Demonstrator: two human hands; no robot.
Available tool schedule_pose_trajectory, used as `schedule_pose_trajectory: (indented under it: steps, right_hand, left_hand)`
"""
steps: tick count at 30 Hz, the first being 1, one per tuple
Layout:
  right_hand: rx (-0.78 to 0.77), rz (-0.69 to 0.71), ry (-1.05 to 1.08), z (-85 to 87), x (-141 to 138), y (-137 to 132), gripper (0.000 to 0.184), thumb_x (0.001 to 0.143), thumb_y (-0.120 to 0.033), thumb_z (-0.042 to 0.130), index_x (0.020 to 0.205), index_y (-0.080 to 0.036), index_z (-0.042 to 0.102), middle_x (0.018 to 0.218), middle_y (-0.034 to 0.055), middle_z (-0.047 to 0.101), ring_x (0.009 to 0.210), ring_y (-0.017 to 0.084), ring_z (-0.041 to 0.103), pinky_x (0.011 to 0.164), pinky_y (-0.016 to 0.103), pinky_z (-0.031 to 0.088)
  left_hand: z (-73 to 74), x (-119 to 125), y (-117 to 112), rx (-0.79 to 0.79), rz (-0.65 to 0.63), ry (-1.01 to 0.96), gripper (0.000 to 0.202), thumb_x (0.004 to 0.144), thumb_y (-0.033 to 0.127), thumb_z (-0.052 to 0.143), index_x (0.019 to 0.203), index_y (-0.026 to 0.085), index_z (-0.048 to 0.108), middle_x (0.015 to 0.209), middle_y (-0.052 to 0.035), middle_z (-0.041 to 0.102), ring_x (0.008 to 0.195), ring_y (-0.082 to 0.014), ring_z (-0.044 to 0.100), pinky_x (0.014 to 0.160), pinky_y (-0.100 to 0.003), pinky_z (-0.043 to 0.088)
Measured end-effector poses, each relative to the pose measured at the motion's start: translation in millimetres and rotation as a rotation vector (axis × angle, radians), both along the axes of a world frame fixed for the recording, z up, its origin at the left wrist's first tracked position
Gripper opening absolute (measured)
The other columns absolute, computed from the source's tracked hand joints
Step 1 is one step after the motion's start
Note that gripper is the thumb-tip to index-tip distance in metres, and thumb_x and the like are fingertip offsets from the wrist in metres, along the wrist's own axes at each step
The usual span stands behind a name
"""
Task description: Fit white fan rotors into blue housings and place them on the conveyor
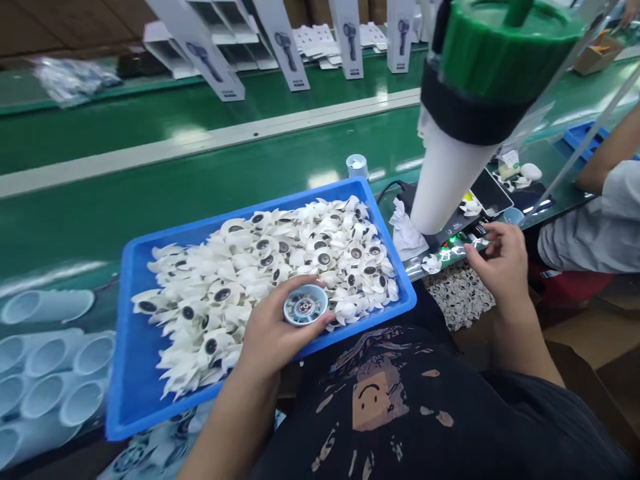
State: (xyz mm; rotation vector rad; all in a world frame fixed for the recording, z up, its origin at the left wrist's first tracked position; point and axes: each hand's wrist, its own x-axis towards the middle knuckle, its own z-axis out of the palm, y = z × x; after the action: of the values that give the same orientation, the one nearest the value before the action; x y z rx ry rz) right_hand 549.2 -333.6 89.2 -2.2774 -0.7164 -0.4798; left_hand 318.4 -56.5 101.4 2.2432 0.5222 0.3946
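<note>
My left hand (273,327) is closed around a light-blue fan motor housing (306,305), its open end facing up with copper windings and a red centre in it. This hand is over the front edge of a blue tray (120,393) heaped with white fan blades (250,267), many showing a dark round hub. To the right, my right hand (503,260) has thumb and forefinger apart, with no object visible between them. Its fingertips are beside a black box with green lights (453,233); whether they touch it I cannot tell. One loose white fan blade (431,264) lies by that box.
A large white tube with a green cap (465,133) hangs over the right side. Light-blue cylinders (50,363) are stacked at left. Printed boxes (287,47) stand behind the green conveyor. Below is a container of more fan blades (460,293). A co-worker's sleeve (590,227) is at right.
</note>
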Motion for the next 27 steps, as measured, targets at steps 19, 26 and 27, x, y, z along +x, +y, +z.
schedule_pose_trajectory:
  steps: [19, 26, 27]
  right_hand:
    - [-0.873, 0.335, 0.020, 44.0, -28.0, 189.4, 0.018, 0.087, -0.012, 0.054, 0.099, -0.015, 0.068, 0.099, 0.0159, 0.067, 0.092, 0.028, 0.062, 0.074, 0.036, 0.043]
    - [-0.937, 0.285, 0.103, 45.0, -25.3, 200.2, 0.022, 0.091, -0.033, 0.064, 0.099, -0.013, 0.066, 0.102, 0.0104, 0.067, 0.099, 0.023, 0.063, 0.087, 0.041, 0.050]
    - [-0.931, 0.292, 0.107, 45.6, -25.5, 201.3, 0.021, 0.092, -0.033, 0.063, 0.099, -0.013, 0.065, 0.103, 0.0082, 0.066, 0.099, 0.021, 0.062, 0.089, 0.041, 0.050]
  left_hand:
    - [11.4, -51.5, -14.4, -0.220, 0.219, -0.326, 0.059, 0.069, 0.045, 0.078, 0.116, 0.023, 0.051, 0.101, -0.0083, 0.072, 0.096, -0.0265, 0.069, 0.090, -0.042, 0.055]
    - [5.8, -52.9, -11.2, -0.303, 0.125, -0.441, 0.059, 0.070, 0.041, 0.080, 0.118, 0.023, 0.052, 0.101, -0.0073, 0.070, 0.092, -0.0238, 0.069, 0.087, -0.039, 0.055]
    - [4.5, -51.4, -11.7, -0.305, 0.119, -0.462, 0.059, 0.070, 0.040, 0.080, 0.118, 0.023, 0.051, 0.102, -0.0073, 0.069, 0.093, -0.0235, 0.069, 0.088, -0.038, 0.054]
